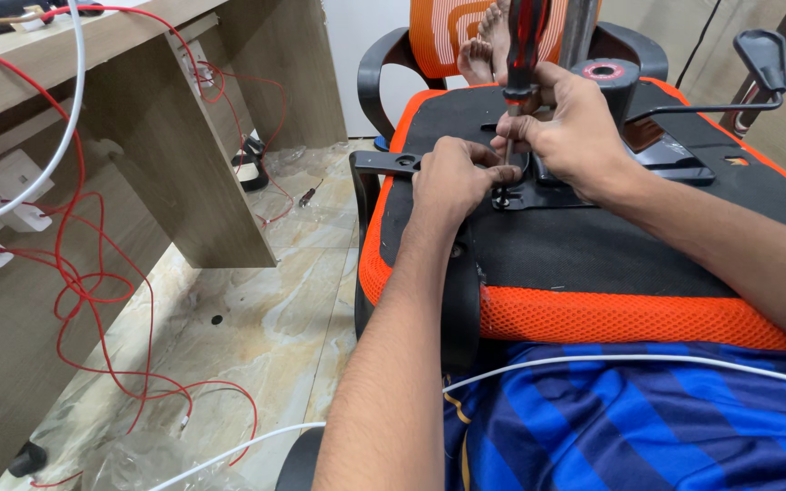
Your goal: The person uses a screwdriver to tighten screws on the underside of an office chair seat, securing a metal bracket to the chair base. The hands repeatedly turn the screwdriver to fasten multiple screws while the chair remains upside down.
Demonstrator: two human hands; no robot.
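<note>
Right hand point(568, 127) grips the upright screwdriver point(524, 45), left hand point(448, 177) pinches the screw point(500, 195) at the black mounting plate point(593, 186); keep the shaft square.

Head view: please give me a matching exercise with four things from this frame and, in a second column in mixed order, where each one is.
Things:
1. screwdriver
2. red wire
3. left hand
4. lever

Places:
A. resting on the black chair base by the screw
B. sticking out at the far right of the seat
C. upright in the right hand
D. looping down beside the wooden desk

Pairs: 1-C, 2-D, 3-A, 4-B
</note>
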